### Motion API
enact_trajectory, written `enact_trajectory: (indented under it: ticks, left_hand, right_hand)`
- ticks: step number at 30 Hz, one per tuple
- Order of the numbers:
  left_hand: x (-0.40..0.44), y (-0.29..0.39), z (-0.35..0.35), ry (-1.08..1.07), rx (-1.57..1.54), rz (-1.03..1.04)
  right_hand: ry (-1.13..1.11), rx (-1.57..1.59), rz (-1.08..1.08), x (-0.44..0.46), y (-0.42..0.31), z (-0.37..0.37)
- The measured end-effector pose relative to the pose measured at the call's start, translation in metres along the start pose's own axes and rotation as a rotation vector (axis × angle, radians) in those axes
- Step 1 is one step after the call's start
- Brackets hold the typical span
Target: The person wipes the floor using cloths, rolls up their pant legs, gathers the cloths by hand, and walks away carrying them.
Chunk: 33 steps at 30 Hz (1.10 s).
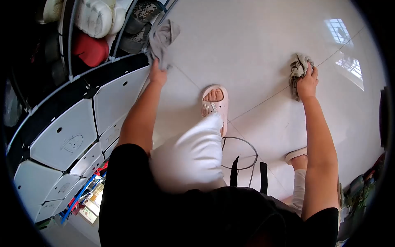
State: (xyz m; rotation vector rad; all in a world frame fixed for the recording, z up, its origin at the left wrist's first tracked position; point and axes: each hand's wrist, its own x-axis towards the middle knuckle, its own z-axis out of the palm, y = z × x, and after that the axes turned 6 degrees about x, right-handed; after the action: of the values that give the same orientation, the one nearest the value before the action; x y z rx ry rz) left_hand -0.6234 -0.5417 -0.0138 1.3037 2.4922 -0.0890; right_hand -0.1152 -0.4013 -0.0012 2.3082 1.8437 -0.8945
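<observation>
A plain grey cloth (163, 38) hangs from my left hand (158, 73), whose fingers are closed on its lower part, beside the right end of the shoe rack. Out to the right, my right hand (307, 82) grips a crumpled, patterned grey-beige cloth (299, 71) at or just over the tiled floor (238, 49). The two cloths are far apart. Some fingertips of both hands are hidden in the fabric.
Shoes, among them a red one (91, 50) and white ones (98, 18), fill the rack (70, 41) at upper left. White panelled cabinet doors (63, 133) stand below it. My slippered foot (214, 103) is between my arms, near a round metal frame (256, 154).
</observation>
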Motion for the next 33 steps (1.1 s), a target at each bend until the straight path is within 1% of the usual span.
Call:
enact_trajectory:
  ticks: [1, 3, 4, 6, 8, 9, 10, 12, 14, 15, 16, 18, 19, 20, 21, 22, 23, 24, 25, 27, 28, 29, 30, 31, 32, 33]
  left_hand:
    - [0.001, 0.003, 0.007, -0.006, -0.005, 0.006]
    - [-0.008, 0.013, 0.027, 0.068, 0.148, 0.021]
    - [-0.012, 0.022, 0.033, 0.06, 0.147, 0.016]
    - [-0.011, 0.047, 0.037, 0.091, -0.177, -0.002]
    - [-0.035, 0.098, 0.019, -0.182, -0.051, 0.003]
    - [-0.055, 0.126, 0.018, -0.128, -0.121, 0.062]
    - [-0.073, 0.14, 0.025, -0.142, -0.123, 0.162]
    - [-0.1, 0.175, 0.019, -0.285, -0.178, 0.391]
    - [-0.103, 0.188, 0.016, -0.392, -0.142, 0.522]
    - [-0.101, 0.193, 0.014, -0.449, -0.153, 0.548]
    - [-0.097, 0.198, 0.012, -0.514, -0.173, 0.595]
    - [-0.1, 0.219, 0.0, -0.612, -0.303, 0.6]
    - [-0.103, 0.227, 0.0, -0.716, -0.455, 0.495]
    - [-0.108, 0.229, 0.008, -0.743, -0.61, 0.439]
    - [-0.109, 0.231, 0.017, -0.773, -0.751, 0.369]
    - [-0.107, 0.232, 0.014, -0.802, -0.799, 0.306]
    - [-0.107, 0.235, 0.008, -0.828, -0.834, 0.235]
    - [-0.106, 0.239, 0.0, -0.805, -0.952, 0.246]
    - [-0.101, 0.241, -0.011, -0.775, -1.07, 0.248]
    - [-0.082, 0.234, -0.031, -0.775, -0.932, 0.147]
    - [-0.072, 0.234, -0.041, -0.707, -0.866, 0.203]
    - [-0.063, 0.233, -0.046, -0.643, -0.8, 0.262]
    - [-0.053, 0.227, -0.044, -0.593, -0.748, 0.262]
    - [-0.043, 0.224, -0.043, -0.536, -0.701, 0.265]
    - [-0.036, 0.226, -0.042, -0.555, -0.701, 0.271]
    - [-0.03, 0.231, -0.044, -0.474, -0.508, 0.38]
  right_hand:
    - [0.006, -0.009, -0.013, 0.001, 0.001, 0.0]
    - [0.007, -0.028, -0.025, 0.002, 0.005, 0.002]
    - [0.01, -0.027, -0.02, 0.003, 0.007, 0.003]
    - [0.011, -0.016, -0.034, 0.002, 0.004, 0.003]
    - [0.005, 0.012, 0.012, 0.0, -0.002, 0.0]
    - [-0.003, 0.006, 0.021, 0.003, 0.0, 0.002]
    - [0.003, 0.01, 0.016, 0.004, 0.002, 0.004]
    - [-0.003, -0.037, -0.023, 0.005, 0.007, 0.004]
    - [-0.042, 0.008, 0.02, 0.004, 0.0, -0.001]
    - [-0.029, 0.017, -0.001, 0.007, 0.004, -0.005]
    - [0.012, 0.052, -0.088, 0.007, 0.006, -0.001]
    - [0.074, 0.12, -0.238, 0.005, 0.012, -0.007]
    - [0.004, 0.1, -0.204, 0.002, 0.009, -0.017]
    - [-0.044, 0.364, -0.132, -0.006, 0.009, -0.03]
    - [-0.152, 0.49, -0.082, -0.008, 0.018, -0.042]
    - [-0.369, 0.711, 0.06, -0.022, -0.004, -0.086]
    - [-0.274, 0.727, -0.029, -0.034, 0.003, -0.105]
    - [-0.188, 0.739, -0.125, -0.039, 0.013, -0.116]
    - [-0.142, 0.75, -0.086, -0.037, 0.031, -0.125]
    - [-0.043, 0.753, 0.009, -0.031, 0.065, -0.149]
    - [0.015, 0.737, 0.065, -0.027, 0.077, -0.168]
    - [0.051, 0.835, 0.056, -0.023, 0.097, -0.176]
    - [0.094, 0.928, 0.039, -0.017, 0.116, -0.182]
    - [0.136, 0.897, 0.068, -0.015, 0.131, -0.185]
    - [0.177, 0.866, 0.093, -0.016, 0.145, -0.187]
    - [0.191, 0.79, 0.156, -0.021, 0.149, -0.188]
